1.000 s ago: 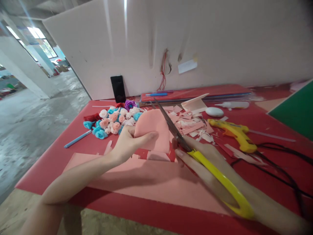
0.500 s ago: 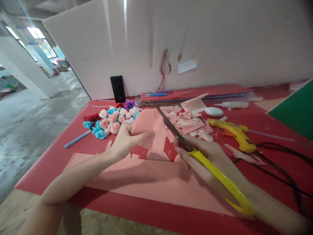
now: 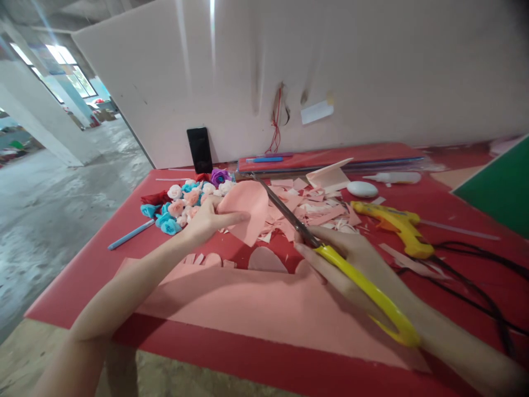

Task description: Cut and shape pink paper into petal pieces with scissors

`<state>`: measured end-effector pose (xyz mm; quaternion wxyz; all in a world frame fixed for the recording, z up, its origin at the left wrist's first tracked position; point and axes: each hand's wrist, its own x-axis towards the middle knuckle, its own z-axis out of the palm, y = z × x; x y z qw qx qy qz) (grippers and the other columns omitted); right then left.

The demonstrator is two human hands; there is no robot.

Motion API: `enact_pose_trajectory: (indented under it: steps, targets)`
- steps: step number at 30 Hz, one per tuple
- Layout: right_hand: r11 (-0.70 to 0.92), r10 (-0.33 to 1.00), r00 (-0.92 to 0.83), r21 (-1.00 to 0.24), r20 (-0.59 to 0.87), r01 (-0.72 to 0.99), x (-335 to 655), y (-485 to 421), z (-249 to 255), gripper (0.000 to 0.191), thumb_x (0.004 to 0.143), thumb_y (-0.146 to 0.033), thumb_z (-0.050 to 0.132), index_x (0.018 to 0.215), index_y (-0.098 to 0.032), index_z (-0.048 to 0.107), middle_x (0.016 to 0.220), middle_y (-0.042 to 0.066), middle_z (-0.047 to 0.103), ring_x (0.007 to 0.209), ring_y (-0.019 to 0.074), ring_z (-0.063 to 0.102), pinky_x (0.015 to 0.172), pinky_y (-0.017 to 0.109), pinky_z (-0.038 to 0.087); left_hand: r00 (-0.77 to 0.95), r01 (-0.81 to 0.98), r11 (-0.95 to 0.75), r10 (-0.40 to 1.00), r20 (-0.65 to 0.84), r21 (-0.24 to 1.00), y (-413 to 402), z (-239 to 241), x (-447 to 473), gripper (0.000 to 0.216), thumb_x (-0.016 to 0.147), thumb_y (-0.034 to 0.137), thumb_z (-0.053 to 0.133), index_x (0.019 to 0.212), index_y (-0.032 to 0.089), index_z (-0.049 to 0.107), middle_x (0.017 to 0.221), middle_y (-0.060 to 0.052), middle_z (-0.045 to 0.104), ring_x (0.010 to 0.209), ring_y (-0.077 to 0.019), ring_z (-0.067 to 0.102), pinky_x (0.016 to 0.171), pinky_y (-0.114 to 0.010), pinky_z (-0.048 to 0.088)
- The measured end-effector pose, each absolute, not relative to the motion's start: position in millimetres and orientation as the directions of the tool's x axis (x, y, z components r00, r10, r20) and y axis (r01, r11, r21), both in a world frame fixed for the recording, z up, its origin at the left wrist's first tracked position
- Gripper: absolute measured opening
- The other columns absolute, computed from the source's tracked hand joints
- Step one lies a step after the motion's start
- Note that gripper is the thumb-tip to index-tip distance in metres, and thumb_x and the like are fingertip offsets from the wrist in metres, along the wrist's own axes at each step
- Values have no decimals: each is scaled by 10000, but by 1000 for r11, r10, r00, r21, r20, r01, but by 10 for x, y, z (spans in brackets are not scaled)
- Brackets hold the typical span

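My left hand pinches a rounded piece of pink paper between thumb and fingers, above the table. My right hand is closed around yellow-handled scissors, whose metal blades lie along the right edge of that piece and look closed. Beneath both hands lies a large pink sheet. Rounded pink cutouts rest at its far edge. Behind the held piece is a pile of pink and white paper scraps. Small paper roses in white, pink, blue, red and purple sit beyond my left hand.
A yellow glue gun with a black cord lies at the right, near a white oval object and a small bottle. At left is a blue pen. A phone leans on the white panel behind the red table.
The pink paper has turned and moved slightly left in my left hand, and now has a rounder right edge. More scraps and cutouts show below it. The scissors have shifted slightly left.
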<state>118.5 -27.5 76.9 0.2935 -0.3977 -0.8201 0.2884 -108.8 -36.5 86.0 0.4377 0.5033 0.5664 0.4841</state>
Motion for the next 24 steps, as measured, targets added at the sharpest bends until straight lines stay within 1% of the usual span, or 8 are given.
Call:
enact_pose_trajectory:
  steps: [3,5,8,11,15,17,20,24]
  targets:
    - [516,812,-542,-701,217,493,1181,-175,689,227,805,-366,455,660,-199,502,493,-15,455,464,105,410,437,224,318,-14,248,39,999,-36,968,-296,831,-1177,408,511,377,770,433,150,440,431,50,378,426,-61,375,438,-216,277]
    - [468,816,-554,-750,163,468,1175,-122,634,204,789,-354,467,659,-201,505,422,-41,413,403,98,394,410,220,311,22,309,44,998,-53,950,-248,804,-1235,409,522,390,757,448,149,435,454,50,376,437,-54,357,443,-211,259]
    - [390,820,-566,-806,85,444,1168,-77,581,181,767,-350,497,669,-199,510,381,-62,395,349,94,392,386,218,305,30,369,48,998,-63,928,-192,776,-1301,458,521,379,756,436,165,359,446,69,297,425,-37,286,434,-210,203]
    - [366,822,-567,-804,43,469,1168,-66,581,190,777,-363,499,702,-191,525,418,-54,433,371,96,427,395,214,321,19,402,58,997,-72,914,-169,781,-1329,512,507,361,764,435,185,288,439,81,241,411,-26,219,421,-221,124]
    - [347,818,-576,-802,5,487,1174,-65,614,213,782,-391,509,717,-189,532,443,-47,455,386,107,461,393,217,333,-30,448,90,996,-85,889,-172,808,-1329,538,497,347,768,447,201,253,439,85,216,404,-23,190,416,-235,70]
    - [354,805,-594,-802,-1,481,1175,-62,615,202,796,-372,497,718,-189,533,474,-31,508,401,113,486,401,224,353,-44,446,101,995,-91,889,-172,815,-1328,528,493,334,770,451,200,261,438,86,218,403,-24,190,414,-235,64]
    - [386,770,-638,-810,19,442,1177,-56,580,182,841,-306,457,739,-183,545,603,6,605,483,110,543,470,232,417,-45,422,109,994,-99,900,-164,816,-1328,515,486,344,766,436,194,276,430,84,232,407,-25,200,410,-232,78]
    - [413,745,-666,-812,41,412,1186,-56,517,202,880,-311,484,782,-156,567,704,8,599,600,93,554,568,237,468,-47,375,118,993,-108,919,-154,803,-1330,519,473,361,762,412,190,276,430,79,263,411,-26,231,410,-224,127]
